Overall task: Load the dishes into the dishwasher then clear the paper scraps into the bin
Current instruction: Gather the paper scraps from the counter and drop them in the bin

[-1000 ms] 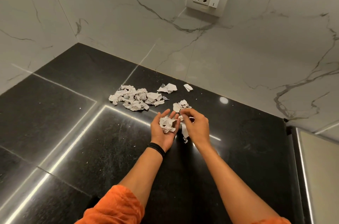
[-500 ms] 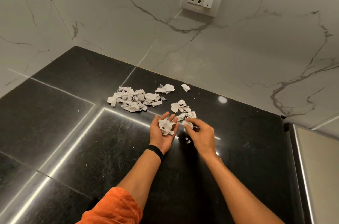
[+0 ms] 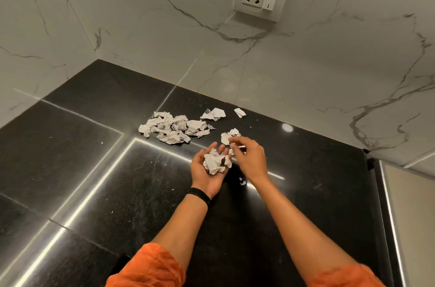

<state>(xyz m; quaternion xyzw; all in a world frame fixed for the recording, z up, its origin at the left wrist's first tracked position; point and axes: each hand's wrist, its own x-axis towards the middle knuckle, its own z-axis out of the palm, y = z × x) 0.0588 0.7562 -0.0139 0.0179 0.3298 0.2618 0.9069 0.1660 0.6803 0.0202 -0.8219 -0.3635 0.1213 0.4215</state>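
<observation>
The left hand (image 3: 209, 170) lay palm up just above the surface (image 3: 94, 181), fingers spread and only lightly cupped, with a wad (image 3: 214, 163) of scraps resting in it. The right hand (image 3: 250, 157) hung beside it, palm down, fingers bent over a small cluster (image 3: 230, 136) of scraps. Blur hid whether the fingertips pinched a piece or merely touched it. The step looked like gathering loose paper into the cupped hand, and it seemed less than half done. The big pile (image 3: 174, 126) lay whole to the left, stray pieces (image 3: 213, 114) sat near the wall (image 3: 306, 75), and a tiny bit (image 3: 242, 182) lay on the near side of the right hand. To do it well, the cup should sit low and close beside the cluster, so each piece travels little. Raking several at once would probably beat picking singly. The wad looked light and springy, so the left fingers would need to curl in before a piece slid off. No bin was in view.
</observation>
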